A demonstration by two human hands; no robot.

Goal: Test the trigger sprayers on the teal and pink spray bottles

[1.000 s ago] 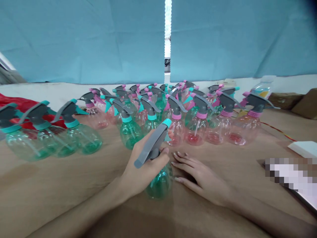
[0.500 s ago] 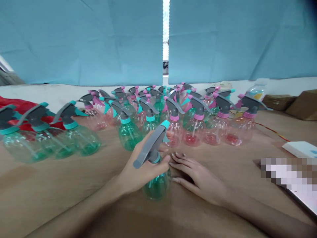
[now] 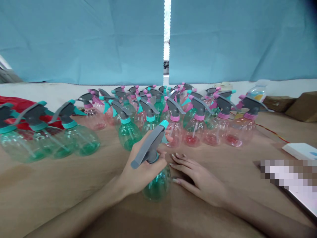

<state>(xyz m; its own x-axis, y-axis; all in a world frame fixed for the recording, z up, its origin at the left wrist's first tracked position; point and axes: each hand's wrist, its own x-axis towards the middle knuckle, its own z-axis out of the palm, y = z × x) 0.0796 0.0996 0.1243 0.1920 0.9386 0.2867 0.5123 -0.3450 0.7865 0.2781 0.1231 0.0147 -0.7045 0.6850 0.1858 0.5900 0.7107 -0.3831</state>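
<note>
Green spray bottle (image 3: pixel 156 187) is held by the left hand (image 3: pixel 141 167) at its neck, fingers curled round it & thumb across the near side; grip fairly narrow, closed on the btl. It's set toward the near edge of the desk (image 3: pixel 54 191), approx. mid-width, w/ its gray trigger head (image 3: pixel 150 145) showing above the thumb & the teal nozzle angled up & toward the far edge. Some green liquid is seen low in it. The right hand (image 3: pixel 200 181) is laid palm down on the desk just beside it, R side, fingers slightly spread, nothing gripped. Beyond both, a crowd of spray btls is stood upright: pink spray bottles (image 3: pixel 194 135) mostly R of ctr., a green-bodied btl (image 3: pixel 129 136) at the front L of that group, more packed behind toward the far edge, partly hidden. Three green bottles (image 3: pixel 85 140) are lined up nr the L edge, w/ red material (image 3: pixel 21 100) behind. Toward the R edge, a white box (image 3: pixel 299 150) & a pixelated flat item (image 3: pixel 292 185) are placed; what the latter is can't be told. At the far R corner, brown boxes (image 3: pixel 303 106) & a clear bottle (image 3: pixel 257 92) are seen, w/ a thin red-yellow cord (image 3: pixel 272 132) run nearby. The back is covered by a blue curtain (image 3: pixel 74 43), split by a bright vertical gap.
</note>
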